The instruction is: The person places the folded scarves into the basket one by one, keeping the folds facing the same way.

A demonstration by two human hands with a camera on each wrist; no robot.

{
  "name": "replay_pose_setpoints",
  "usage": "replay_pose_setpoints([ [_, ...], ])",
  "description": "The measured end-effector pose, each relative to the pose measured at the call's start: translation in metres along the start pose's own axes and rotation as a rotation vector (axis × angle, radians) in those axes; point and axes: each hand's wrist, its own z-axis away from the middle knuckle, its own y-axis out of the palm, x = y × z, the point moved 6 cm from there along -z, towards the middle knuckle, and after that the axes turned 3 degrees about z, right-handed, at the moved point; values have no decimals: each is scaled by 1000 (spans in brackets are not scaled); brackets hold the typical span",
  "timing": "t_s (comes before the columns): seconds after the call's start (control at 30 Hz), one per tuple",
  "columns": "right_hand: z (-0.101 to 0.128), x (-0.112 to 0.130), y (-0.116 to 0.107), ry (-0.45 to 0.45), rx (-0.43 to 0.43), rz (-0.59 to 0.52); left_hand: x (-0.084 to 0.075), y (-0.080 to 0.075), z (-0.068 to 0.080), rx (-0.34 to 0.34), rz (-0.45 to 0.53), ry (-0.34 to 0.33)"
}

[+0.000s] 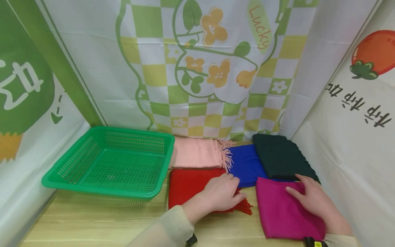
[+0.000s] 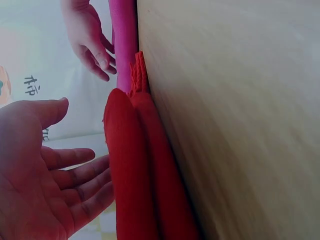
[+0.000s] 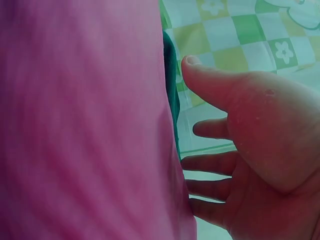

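My left hand (image 1: 220, 193) is over the red scarf (image 1: 188, 185), near its fringed right end. In the left wrist view its fingers are extended, with nothing in the palm and the fingertips close to the folded red cloth (image 2: 132, 170). Above the magenta scarf (image 1: 277, 212) is my right hand (image 1: 316, 199), thumb and fingers spread. The right wrist view shows that hand's fingertips beside the magenta cloth (image 3: 100, 120); whether they touch it I cannot tell. Behind lie a folded blue scarf (image 1: 245, 163), partly covered by a dark green scarf (image 1: 277, 156), and a pink fringed scarf (image 1: 197, 152).
A green plastic basket (image 1: 105, 190) with slotted walls stands on the left of the wooden table (image 1: 102, 223), nothing in it. Printed cloth (image 1: 203, 116) hangs behind the table, and white sheets with pictures rise at both sides.
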Motion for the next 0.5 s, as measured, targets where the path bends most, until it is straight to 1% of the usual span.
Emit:
replay_pose_setpoints([
  [0.23, 0, -9, 1, 2, -4, 2, -7, 7, -8, 12, 25, 39],
  [0.33, 1, -12, 1, -4, -13, 5, -10, 11, -11, 20, 28, 47],
  [0.5, 3, -19, 1, -13, -24, -1, -14, 13, -17, 25, 32, 46],
])
